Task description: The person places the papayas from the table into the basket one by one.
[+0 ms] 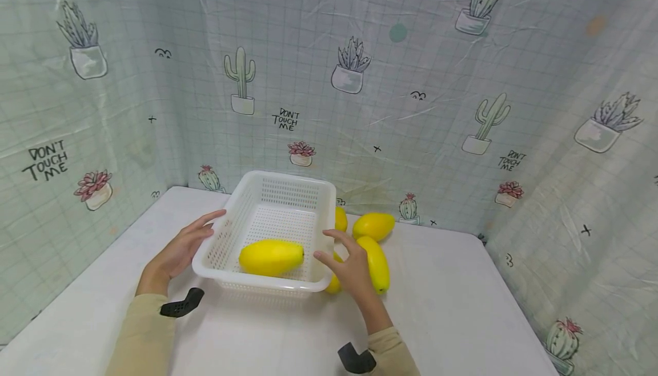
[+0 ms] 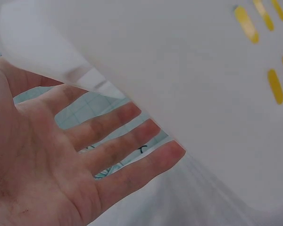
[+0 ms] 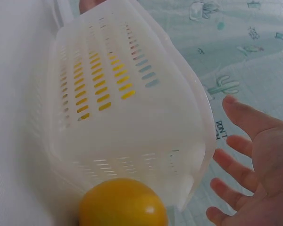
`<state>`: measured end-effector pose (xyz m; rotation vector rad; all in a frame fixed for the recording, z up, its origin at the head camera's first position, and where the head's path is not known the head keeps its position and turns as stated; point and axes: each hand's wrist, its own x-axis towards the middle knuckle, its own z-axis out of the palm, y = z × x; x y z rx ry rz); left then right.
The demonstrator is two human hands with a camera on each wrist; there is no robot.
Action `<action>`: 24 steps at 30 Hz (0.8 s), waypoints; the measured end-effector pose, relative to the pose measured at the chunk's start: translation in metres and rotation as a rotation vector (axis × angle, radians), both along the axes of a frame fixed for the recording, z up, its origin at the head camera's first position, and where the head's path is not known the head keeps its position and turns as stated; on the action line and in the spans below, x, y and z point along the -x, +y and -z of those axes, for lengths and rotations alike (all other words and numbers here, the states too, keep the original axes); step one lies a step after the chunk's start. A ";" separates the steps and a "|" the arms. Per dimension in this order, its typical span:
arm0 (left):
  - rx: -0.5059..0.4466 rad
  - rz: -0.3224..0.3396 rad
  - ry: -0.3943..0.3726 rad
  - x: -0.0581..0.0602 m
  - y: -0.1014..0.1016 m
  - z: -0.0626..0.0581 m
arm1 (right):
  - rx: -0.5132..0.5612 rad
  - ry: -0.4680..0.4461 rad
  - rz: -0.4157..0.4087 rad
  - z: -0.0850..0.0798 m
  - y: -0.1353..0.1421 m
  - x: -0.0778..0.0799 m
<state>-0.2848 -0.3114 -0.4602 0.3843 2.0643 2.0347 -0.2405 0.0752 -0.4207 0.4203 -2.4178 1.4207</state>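
At the left of the white basket [image 1: 297, 283], the left hand [image 1: 180, 247] touches its rim and outer wall, the fingers nearly straight and spread rather than curled round the edge. Inside the basket, in its near part, one yellow fruit [image 1: 271, 258] lies on its side, its long axis running left to right, roughly along the near rim. The fruit thus lies between the two hands, its narrower end pointing at the basket's right wall; the right hand [image 1: 354, 264] is the nearer one, beside that wall, thumb and fingers parted and holding nothing. Whether its fingertips touch the basket I cannot tell. Right of the basket, on the desk [image 1: 452, 302], are a partly hidden near fruit [image 1: 333, 284], a half-hidden back fruit [image 1: 341, 220], a plump far fruit [image 1: 374, 226] and a long outer fruit [image 1: 378, 264] pointing toward the person.
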 end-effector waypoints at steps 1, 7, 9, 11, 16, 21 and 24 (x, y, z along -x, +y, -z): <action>0.001 0.001 0.000 0.000 0.000 0.000 | -0.001 0.000 0.007 0.000 0.001 0.000; 0.005 0.000 -0.001 0.001 0.000 0.000 | -0.006 0.017 0.023 0.001 0.005 0.003; 0.003 0.000 -0.001 0.001 0.000 0.000 | -0.005 0.019 0.024 0.001 0.006 0.004; 0.003 -0.002 0.000 0.001 0.000 0.000 | -0.005 0.013 0.026 0.001 0.008 0.004; 0.005 -0.006 -0.003 0.000 0.000 0.000 | -0.007 -0.017 0.051 -0.002 0.011 0.002; -0.013 0.001 -0.002 -0.001 0.001 -0.002 | -0.024 -0.020 0.081 -0.004 0.015 0.002; -0.031 0.010 -0.004 -0.001 0.001 -0.003 | -0.036 -0.024 0.107 -0.004 0.018 0.003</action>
